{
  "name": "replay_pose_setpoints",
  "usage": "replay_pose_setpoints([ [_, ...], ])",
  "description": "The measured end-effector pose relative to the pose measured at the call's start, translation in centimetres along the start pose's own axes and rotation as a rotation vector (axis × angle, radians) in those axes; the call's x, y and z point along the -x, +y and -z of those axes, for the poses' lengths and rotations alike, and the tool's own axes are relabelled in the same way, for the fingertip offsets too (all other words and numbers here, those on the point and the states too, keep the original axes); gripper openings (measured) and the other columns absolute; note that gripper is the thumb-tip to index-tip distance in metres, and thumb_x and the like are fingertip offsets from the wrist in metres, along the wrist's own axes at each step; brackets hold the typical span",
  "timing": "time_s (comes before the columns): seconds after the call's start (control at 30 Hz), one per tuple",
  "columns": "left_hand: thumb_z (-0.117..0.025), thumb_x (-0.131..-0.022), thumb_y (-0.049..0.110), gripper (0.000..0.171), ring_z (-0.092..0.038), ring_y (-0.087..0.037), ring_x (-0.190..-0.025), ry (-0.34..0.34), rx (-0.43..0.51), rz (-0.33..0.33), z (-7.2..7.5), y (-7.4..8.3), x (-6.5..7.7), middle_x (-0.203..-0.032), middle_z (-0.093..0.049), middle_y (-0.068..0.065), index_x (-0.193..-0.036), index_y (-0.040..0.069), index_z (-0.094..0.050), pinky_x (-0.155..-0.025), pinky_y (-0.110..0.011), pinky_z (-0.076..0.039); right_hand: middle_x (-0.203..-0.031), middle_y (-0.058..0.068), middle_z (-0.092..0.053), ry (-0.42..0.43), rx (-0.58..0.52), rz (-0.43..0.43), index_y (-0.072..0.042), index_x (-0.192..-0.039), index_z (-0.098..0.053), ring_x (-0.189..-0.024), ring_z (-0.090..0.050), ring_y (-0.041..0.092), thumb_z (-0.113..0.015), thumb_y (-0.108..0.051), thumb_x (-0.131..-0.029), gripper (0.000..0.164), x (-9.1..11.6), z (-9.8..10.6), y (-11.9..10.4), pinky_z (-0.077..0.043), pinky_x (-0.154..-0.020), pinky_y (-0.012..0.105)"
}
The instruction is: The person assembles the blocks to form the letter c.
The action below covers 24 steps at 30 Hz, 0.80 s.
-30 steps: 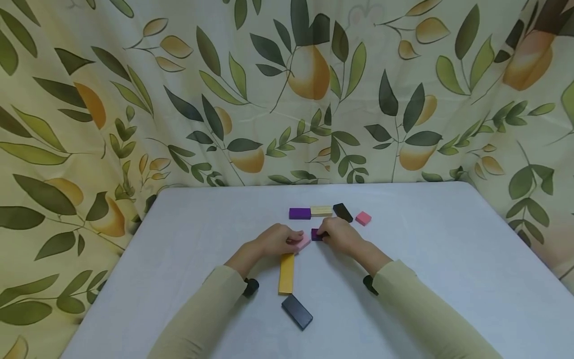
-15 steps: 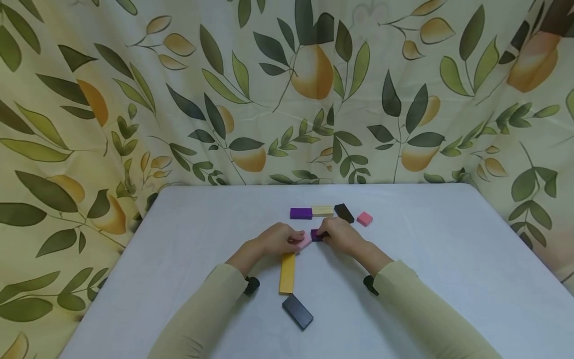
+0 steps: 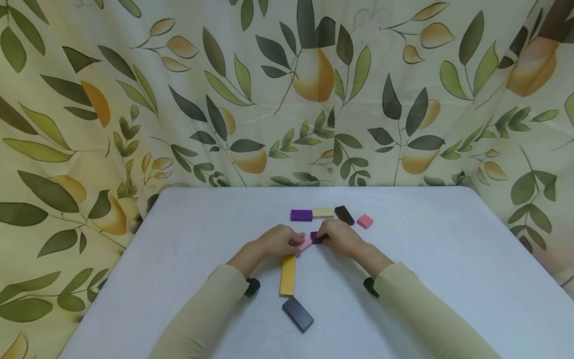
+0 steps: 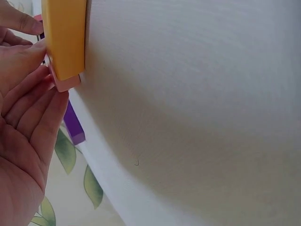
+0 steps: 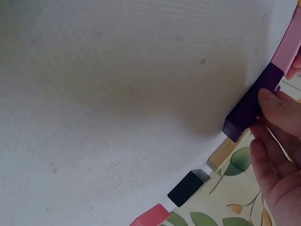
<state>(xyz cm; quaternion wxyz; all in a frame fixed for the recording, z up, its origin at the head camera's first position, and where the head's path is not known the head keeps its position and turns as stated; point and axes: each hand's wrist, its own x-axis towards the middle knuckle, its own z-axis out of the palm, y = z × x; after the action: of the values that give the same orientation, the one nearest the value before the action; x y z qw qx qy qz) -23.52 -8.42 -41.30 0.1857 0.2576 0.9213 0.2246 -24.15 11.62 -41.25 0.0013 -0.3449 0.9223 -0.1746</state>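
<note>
Near the middle of the table, my left hand pinches a pale pink block between thumb and fingers. The far end of a flat yellow block lies right at the pink block's near end. My right hand pinches a dark purple block, partly hidden by its fingers in the head view. In the right wrist view the dark purple block's end meets the pink block's end. Together the yellow, pink and dark purple blocks form a bent line.
Behind the hands a violet block and a pale wooden block lie end to end. A black block and a small coral block follow to the right. A dark grey block lies tilted at the yellow block's near end.
</note>
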Motion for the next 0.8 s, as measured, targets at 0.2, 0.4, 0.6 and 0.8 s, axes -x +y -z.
replay_pose_setpoints([
  [0.2, -0.065, -0.087, 0.019, 0.040, -0.050, -0.006, -0.080, -0.003, -0.014, 0.005, -0.01, 0.12, 0.07, -0.127, -0.053, 0.007, -0.125, 0.010, -0.055, -0.070, -0.016, -0.041, -0.088, 0.007, -0.066, -0.017, -0.035, -0.058, -0.001, -0.093, -0.072, -0.087, -0.061, 0.022, -0.069, 0.007, -0.076, 0.019, -0.14, 0.09, -0.13, -0.049, -0.079, 0.035],
  [0.4, -0.063, -0.088, 0.018, 0.040, -0.044, -0.009, -0.067, -0.004, -0.030, -0.007, -0.03, 0.32, 0.14, -0.127, -0.054, 0.005, -0.127, 0.010, -0.054, -0.059, -0.017, -0.038, -0.092, 0.008, -0.068, -0.026, -0.090, -0.110, -0.001, -0.095, -0.072, -0.090, -0.060, 0.023, -0.069, 0.007, -0.076, 0.020, -0.35, 0.10, -0.01, -0.049, -0.082, 0.037],
  [0.6, -0.065, -0.087, 0.017, 0.039, -0.048, -0.009, -0.072, 0.028, -0.025, -0.011, -0.06, 0.35, 0.24, -0.124, -0.057, 0.004, -0.124, 0.011, -0.058, -0.062, -0.017, -0.040, -0.091, 0.007, -0.068, -0.009, -0.119, -0.125, -0.001, -0.095, -0.072, -0.088, -0.060, 0.021, -0.070, 0.006, -0.075, 0.022, -0.35, -0.07, 0.13, -0.049, -0.081, 0.037],
  [0.8, -0.067, -0.085, 0.016, 0.037, -0.050, -0.009, -0.079, 0.057, -0.006, 0.014, -0.04, 0.56, 0.19, -0.121, -0.060, 0.002, -0.121, 0.011, -0.061, -0.068, -0.017, -0.042, -0.090, 0.007, -0.068, 0.017, -0.153, -0.172, -0.003, -0.093, -0.072, -0.086, -0.058, 0.021, -0.072, 0.006, -0.072, 0.023, -0.37, -0.07, 0.19, -0.048, -0.082, 0.037],
])
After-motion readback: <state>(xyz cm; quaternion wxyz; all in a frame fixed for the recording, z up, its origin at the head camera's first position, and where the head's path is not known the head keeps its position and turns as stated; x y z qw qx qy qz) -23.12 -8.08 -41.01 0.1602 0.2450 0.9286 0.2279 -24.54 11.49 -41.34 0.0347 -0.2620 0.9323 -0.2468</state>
